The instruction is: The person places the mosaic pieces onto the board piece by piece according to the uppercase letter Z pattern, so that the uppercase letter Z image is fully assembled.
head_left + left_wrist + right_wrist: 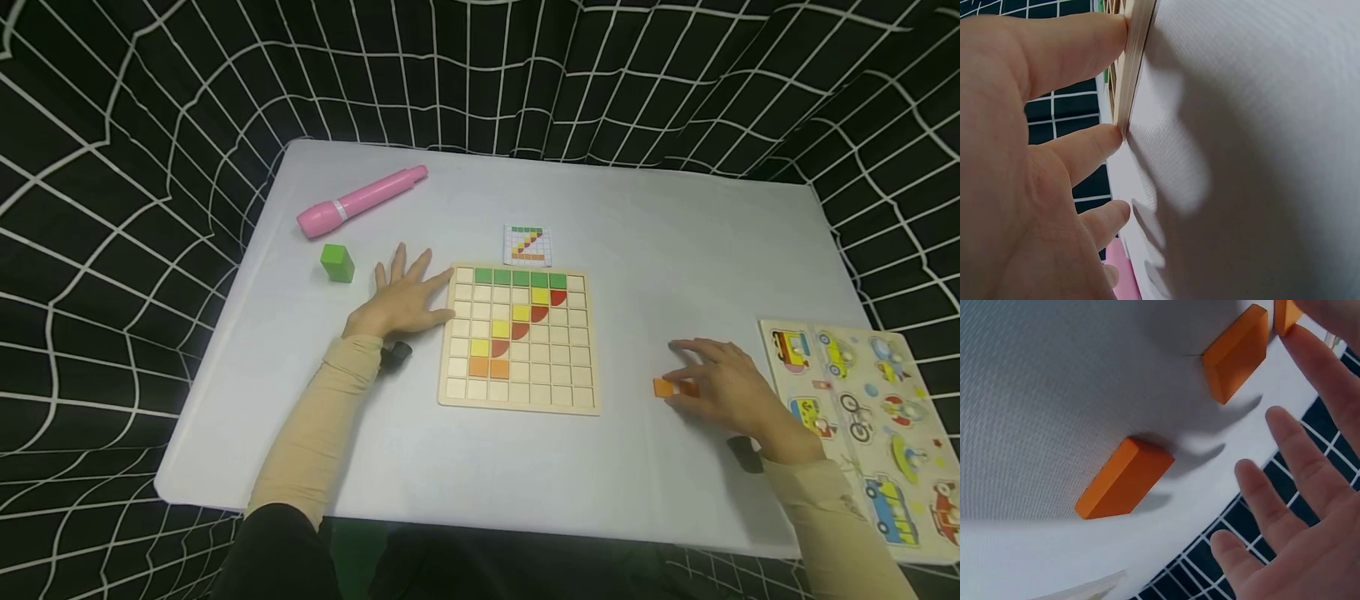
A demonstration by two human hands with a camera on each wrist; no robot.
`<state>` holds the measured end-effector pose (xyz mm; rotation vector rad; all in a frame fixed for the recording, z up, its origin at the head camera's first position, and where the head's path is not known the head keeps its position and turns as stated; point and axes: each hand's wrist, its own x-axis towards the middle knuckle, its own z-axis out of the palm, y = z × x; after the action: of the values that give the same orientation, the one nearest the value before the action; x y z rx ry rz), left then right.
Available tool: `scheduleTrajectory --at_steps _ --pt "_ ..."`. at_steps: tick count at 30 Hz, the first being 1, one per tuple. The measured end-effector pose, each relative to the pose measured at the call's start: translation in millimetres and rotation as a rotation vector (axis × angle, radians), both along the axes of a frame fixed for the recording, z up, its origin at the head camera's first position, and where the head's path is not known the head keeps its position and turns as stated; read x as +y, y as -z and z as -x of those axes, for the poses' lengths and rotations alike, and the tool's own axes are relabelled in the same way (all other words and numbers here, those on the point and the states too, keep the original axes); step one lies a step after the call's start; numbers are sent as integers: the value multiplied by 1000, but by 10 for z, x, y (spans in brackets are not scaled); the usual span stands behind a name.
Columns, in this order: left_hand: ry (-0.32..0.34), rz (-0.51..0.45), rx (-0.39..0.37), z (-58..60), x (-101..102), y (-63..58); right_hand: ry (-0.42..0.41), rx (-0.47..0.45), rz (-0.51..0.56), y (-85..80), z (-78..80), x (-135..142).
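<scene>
A square wooden grid board (522, 398) lies mid-table. Green squares (521, 279) fill part of its top row, yellow squares and red quarter-round tiles run diagonally, and two orange squares (489, 367) sit lower left. My left hand (397, 302) has its fingers spread, thumb and index fingertip touching the board's left edge (1135, 62). To the right of the board, my right hand (723, 387) pinches an orange square tile (1285, 315) between thumb and index finger. Two more orange tiles (1125, 478) rest on the table beneath that hand; in the head view it partly hides them.
Above the board lies a small pattern card (528, 246). A green block (337, 263) and a pink tube shaped like a flashlight (363, 200) are at the left. A picture puzzle board (847, 392) lies at the right edge. Black netted walls (495, 83) surround the table.
</scene>
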<state>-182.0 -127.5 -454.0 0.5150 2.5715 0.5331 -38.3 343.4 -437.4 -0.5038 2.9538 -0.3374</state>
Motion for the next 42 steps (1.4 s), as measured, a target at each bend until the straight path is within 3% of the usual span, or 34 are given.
scheduleTrajectory --at_steps 10,17,42 --pt "3 -1 -3 5 0 -14 -51 90 40 -4 46 -18" --pt "5 10 0 12 2 -3 -84 145 102 -71 162 -211" --pt "0 7 2 -6 -15 16 -231 12 161 -19 488 -1315"
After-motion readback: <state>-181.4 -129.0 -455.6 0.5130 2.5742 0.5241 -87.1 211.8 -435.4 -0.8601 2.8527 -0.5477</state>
